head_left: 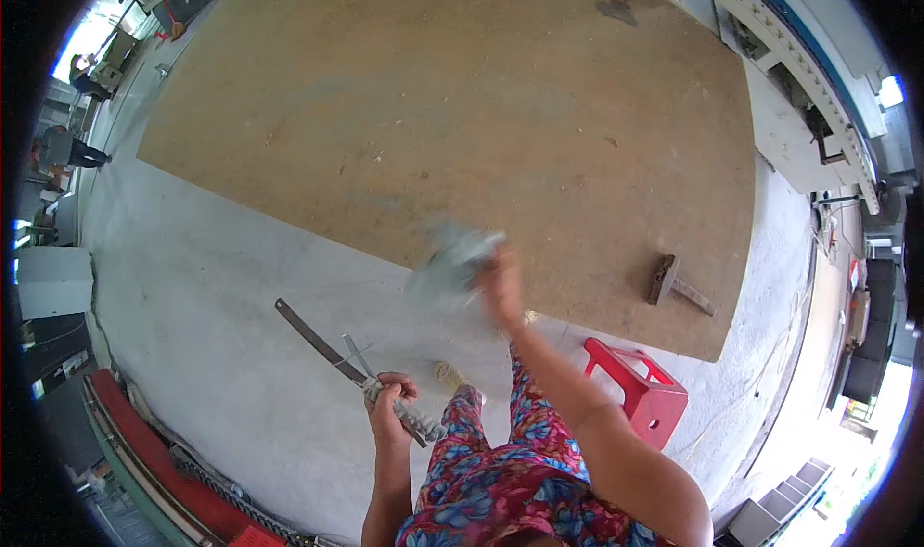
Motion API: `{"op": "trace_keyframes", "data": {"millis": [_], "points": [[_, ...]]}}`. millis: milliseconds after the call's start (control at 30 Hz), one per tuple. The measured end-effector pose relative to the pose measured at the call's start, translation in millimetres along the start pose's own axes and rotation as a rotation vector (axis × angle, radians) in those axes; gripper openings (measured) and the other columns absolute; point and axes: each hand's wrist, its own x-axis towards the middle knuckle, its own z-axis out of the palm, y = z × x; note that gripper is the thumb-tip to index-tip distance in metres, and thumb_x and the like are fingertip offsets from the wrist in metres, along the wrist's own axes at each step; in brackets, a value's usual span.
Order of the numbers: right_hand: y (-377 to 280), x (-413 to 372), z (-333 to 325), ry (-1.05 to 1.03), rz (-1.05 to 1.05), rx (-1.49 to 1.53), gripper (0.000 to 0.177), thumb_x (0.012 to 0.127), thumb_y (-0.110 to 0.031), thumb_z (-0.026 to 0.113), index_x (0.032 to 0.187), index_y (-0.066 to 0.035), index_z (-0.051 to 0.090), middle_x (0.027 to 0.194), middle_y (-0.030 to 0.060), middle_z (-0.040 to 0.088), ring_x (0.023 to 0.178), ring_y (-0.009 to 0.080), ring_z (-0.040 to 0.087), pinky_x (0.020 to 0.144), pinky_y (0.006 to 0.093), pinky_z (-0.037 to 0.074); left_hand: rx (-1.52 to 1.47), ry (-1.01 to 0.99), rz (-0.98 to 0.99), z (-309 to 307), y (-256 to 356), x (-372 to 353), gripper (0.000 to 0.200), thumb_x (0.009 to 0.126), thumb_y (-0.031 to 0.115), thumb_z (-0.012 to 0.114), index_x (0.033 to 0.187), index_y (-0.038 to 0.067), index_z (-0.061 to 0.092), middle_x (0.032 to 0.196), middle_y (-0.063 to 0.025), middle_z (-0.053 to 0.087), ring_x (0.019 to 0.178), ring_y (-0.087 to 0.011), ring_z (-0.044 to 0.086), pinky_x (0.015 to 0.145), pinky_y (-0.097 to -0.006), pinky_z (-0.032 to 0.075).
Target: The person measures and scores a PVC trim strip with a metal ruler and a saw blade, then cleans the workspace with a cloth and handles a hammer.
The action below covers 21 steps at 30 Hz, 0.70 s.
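My left hand (389, 405) is closed around the pale, wrapped grip of a long curved blade (318, 338). A thin metal strip (356, 355) sticks out beside the blade, and a dark end shows below the hand. Over the near edge of the large brown board (462, 124), my right hand (498, 282) is closed on a pale grey-green cloth (452, 263). Motion smears both the cloth and the fingers, so its exact material is hard to make out. A hammer (664, 279) with a short handle lies on the board to the right.
A red plastic stool (640, 393) stands by my right leg, close to the board's edge. Long machinery (808, 114) runs along the upper right. At left are a red padded length (159, 460) and a white box (55, 282). Two people (82, 152) are far off at left.
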Motion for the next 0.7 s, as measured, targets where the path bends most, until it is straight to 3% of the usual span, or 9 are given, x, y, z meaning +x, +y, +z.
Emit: {"op": "trace_keyframes", "data": {"millis": [33, 67, 133, 200, 267, 333, 433, 533, 700], "points": [[-32, 18, -42, 0.106, 0.268, 0.547, 0.015, 0.090, -0.018, 0.046, 0.090, -0.005, 0.054, 0.086, 0.0022, 0.052, 0.077, 0.0133, 0.048, 0.066, 0.0308, 0.041, 0.010, -0.005, -0.013, -10, 4, -4, 0.010, 0.073, 0.007, 0.051, 0.078, 0.000, 0.056, 0.072, -0.0091, 0.054, 0.064, -0.0169, 0.050, 0.060, -0.0273, 0.040], [-3, 33, -93, 0.246, -0.025, 0.082, 0.013, 0.087, -0.018, 0.050, 0.086, -0.006, 0.055, 0.080, -0.0010, 0.050, 0.072, 0.0101, 0.045, 0.061, 0.0253, 0.038, 0.019, -0.007, -0.020, -19, 8, -8, 0.010, 0.073, 0.007, 0.051, 0.078, 0.000, 0.057, 0.071, -0.0088, 0.054, 0.064, -0.0166, 0.051, 0.060, -0.0273, 0.040], [-4, 50, -167, 0.432, -0.105, -0.251, 0.013, 0.080, -0.014, 0.053, 0.085, -0.003, 0.056, 0.067, -0.0012, 0.053, 0.059, 0.0132, 0.045, 0.056, 0.0284, 0.038, 0.068, -0.033, -0.039, -34, 3, -9, 0.010, 0.073, 0.008, 0.051, 0.077, 0.000, 0.057, 0.069, -0.0079, 0.055, 0.062, -0.0158, 0.051, 0.060, -0.0270, 0.041], [-7, 38, -207, 0.355, 0.005, -0.693, 0.026, 0.080, -0.024, 0.055, 0.093, -0.001, 0.058, 0.095, 0.0124, 0.059, 0.077, 0.0228, 0.054, 0.066, 0.0359, 0.043, 0.109, -0.063, -0.034, -45, 9, -10, 0.010, 0.074, 0.008, 0.051, 0.076, 0.000, 0.057, 0.067, -0.0073, 0.056, 0.061, -0.0151, 0.051, 0.060, -0.0268, 0.041], [-2, 9, -200, 0.528, 0.204, -1.414, 0.044, 0.080, -0.038, 0.056, 0.109, -0.005, 0.055, 0.132, 0.0202, 0.037, 0.108, 0.0349, 0.046, 0.086, 0.0450, 0.040, 0.134, -0.100, -0.025, -45, 15, -12, 0.011, 0.074, 0.008, 0.050, 0.075, 0.000, 0.058, 0.066, -0.0070, 0.056, 0.061, -0.0145, 0.051, 0.059, -0.0267, 0.041], [14, -7, -202, 0.366, 0.255, -1.512, 0.071, 0.076, -0.048, 0.056, 0.131, -0.007, 0.038, 0.146, 0.0133, 0.009, 0.126, 0.0373, 0.028, 0.099, 0.0491, 0.030, 0.148, -0.070, -0.036, -44, 17, -6, 0.011, 0.074, 0.007, 0.050, 0.074, 0.000, 0.058, 0.066, -0.0074, 0.057, 0.061, -0.0143, 0.052, 0.060, -0.0269, 0.041], [24, -5, -173, 0.426, 0.191, -1.523, 0.068, 0.079, -0.044, 0.055, 0.131, -0.002, 0.037, 0.144, 0.0163, 0.017, 0.128, 0.0376, 0.025, 0.103, 0.0467, 0.023, 0.140, -0.014, -0.034, -45, 14, 4, 0.010, 0.075, 0.006, 0.050, 0.074, 0.000, 0.059, 0.066, -0.0074, 0.056, 0.062, -0.0142, 0.052, 0.060, -0.0270, 0.041], [53, 22, -174, 0.607, -0.069, -1.480, 0.064, 0.082, -0.038, 0.053, 0.131, 0.000, 0.035, 0.142, 0.0183, 0.022, 0.129, 0.0374, 0.024, 0.104, 0.0461, 0.022, 0.122, 0.035, -0.022, -31, 15, 20, 0.011, 0.074, 0.008, 0.051, 0.075, 0.000, 0.058, 0.066, -0.0075, 0.056, 0.062, -0.0150, 0.052, 0.060, -0.0274, 0.041], [44, 117, -191, 0.676, 0.058, -1.529, 0.056, 0.087, -0.031, 0.048, 0.133, -0.004, 0.033, 0.140, 0.0137, 0.029, 0.129, 0.0333, 0.026, 0.104, 0.0460, 0.020, 0.072, 0.157, -0.096, 0, 13, 45, 0.013, 0.072, 0.011, 0.052, 0.076, -0.001, 0.056, 0.067, -0.0079, 0.054, 0.062, -0.0174, 0.052, 0.059, -0.0294, 0.042]]}}
